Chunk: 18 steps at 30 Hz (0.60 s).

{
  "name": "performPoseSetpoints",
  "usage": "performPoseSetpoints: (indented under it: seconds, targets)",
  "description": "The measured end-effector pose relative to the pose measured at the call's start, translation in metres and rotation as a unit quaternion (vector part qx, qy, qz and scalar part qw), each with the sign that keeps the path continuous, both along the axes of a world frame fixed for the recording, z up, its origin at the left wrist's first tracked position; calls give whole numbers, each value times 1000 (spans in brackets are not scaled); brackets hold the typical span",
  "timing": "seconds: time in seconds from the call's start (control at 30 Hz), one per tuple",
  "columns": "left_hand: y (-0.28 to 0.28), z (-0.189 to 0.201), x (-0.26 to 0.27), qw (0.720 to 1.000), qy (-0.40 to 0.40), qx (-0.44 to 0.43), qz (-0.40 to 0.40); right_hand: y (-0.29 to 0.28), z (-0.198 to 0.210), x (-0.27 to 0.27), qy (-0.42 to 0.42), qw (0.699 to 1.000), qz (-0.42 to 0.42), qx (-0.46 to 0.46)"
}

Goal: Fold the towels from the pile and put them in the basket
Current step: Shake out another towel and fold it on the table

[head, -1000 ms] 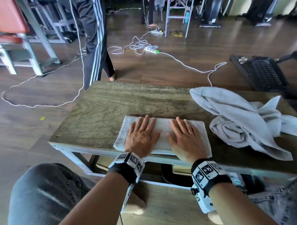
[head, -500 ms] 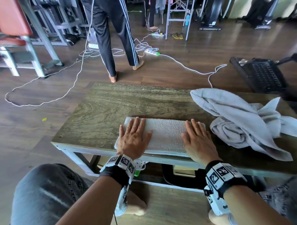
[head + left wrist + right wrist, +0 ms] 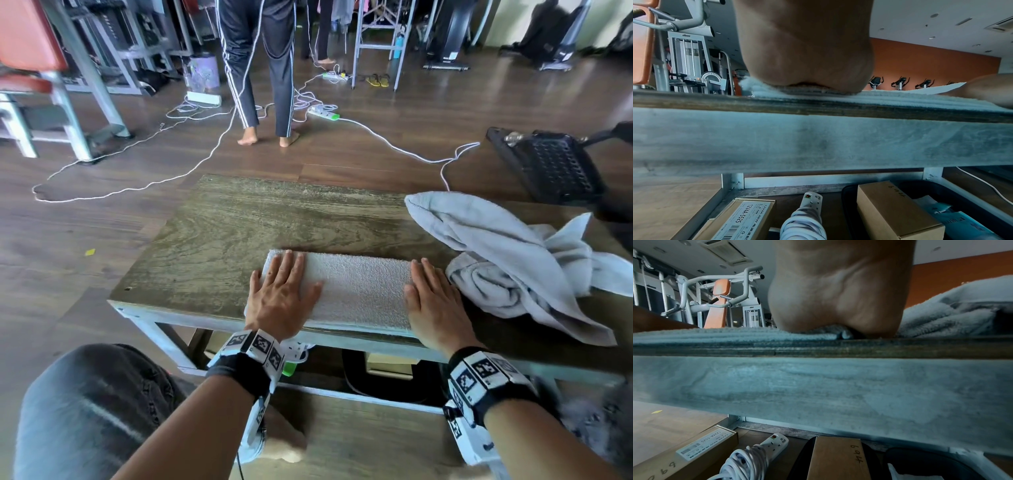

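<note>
A folded pale grey towel (image 3: pixel 356 291) lies flat along the near edge of the wooden table (image 3: pixel 274 219). My left hand (image 3: pixel 282 294) presses flat on its left end, fingers straight. At the towel's right end my right hand (image 3: pixel 433 305) lies flat too, partly on the table. The pile of crumpled grey towels (image 3: pixel 513 260) sits just right of that hand. A black basket (image 3: pixel 551 164) stands on the floor beyond the table's far right corner. Both wrist views show only a palm heel on the towel edge (image 3: pixel 890 97) (image 3: pixel 735 335).
A person in striped trousers (image 3: pixel 260 68) stands barefoot beyond the table among white cables (image 3: pixel 394 144) and power strips. Gym machines line the back. Under the table are cardboard boxes (image 3: pixel 896 209) and a coiled power strip (image 3: pixel 805 217). My knee (image 3: pixel 96 411) is at lower left.
Both hands have slid apart along the towel, from its middle to its two ends. The standing person has walked further away from the table.
</note>
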<state>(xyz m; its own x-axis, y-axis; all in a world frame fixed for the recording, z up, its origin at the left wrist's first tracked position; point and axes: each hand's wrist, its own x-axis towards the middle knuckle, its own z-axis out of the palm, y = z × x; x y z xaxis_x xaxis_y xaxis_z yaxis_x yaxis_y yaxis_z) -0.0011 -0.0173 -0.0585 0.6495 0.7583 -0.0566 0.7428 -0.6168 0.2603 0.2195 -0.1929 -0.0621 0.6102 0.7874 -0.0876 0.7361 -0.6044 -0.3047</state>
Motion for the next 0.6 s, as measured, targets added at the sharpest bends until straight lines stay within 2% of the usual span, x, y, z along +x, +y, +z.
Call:
performPoseSetpoints:
  seconds: [0.33,0.6]
  targets:
    - [0,0,0,1000,11,-1,4,0,1,-1,4,1000,5,-6]
    - [-1,10,2,999,24,-23,5,3,9,8,58,997,24,-52]
